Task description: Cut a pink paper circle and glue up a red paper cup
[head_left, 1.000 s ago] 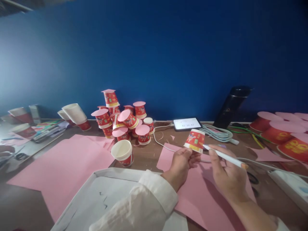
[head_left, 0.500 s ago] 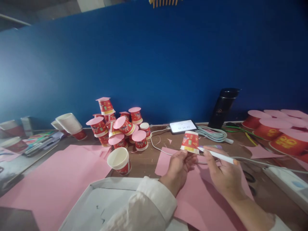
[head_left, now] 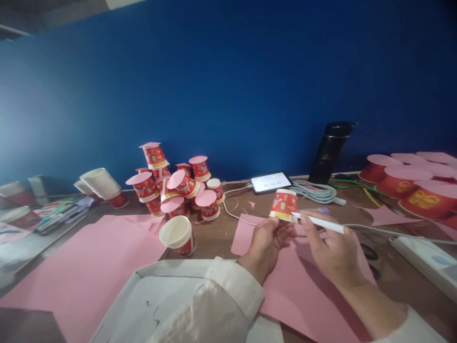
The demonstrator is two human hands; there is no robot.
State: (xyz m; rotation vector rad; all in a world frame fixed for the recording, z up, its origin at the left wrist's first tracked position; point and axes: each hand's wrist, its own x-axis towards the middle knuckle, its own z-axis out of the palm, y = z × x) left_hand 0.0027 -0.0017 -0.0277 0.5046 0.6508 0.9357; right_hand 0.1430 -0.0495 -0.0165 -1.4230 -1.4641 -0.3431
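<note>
My left hand (head_left: 267, 243) is closed on the rim of a small red paper cup (head_left: 283, 204), which is upside down with its pale base facing up. Between the fingers and thumb of my right hand (head_left: 330, 247) is a white pen (head_left: 324, 223) with an orange end. The pen's tip is at the right side of the cup's yellow band; whether it touches cannot be made out. Under both hands lies a pink paper sheet (head_left: 296, 290). A lilac object (head_left: 321, 210) is partly hidden behind the pen.
Red cups topped with pink discs (head_left: 182, 183) are piled at centre left. An upright cup stack (head_left: 178, 236) stands before them. Behind my hands are a phone (head_left: 271, 182), coiled cable (head_left: 314, 193) and black bottle (head_left: 330, 152). A power strip (head_left: 424, 267) lies right, more pink paper (head_left: 96, 262) left.
The pen tip has moved left to the cup's lower edge. The cup is turned slightly in my left hand. The view has shifted a little, and the phone's timer has advanced.
</note>
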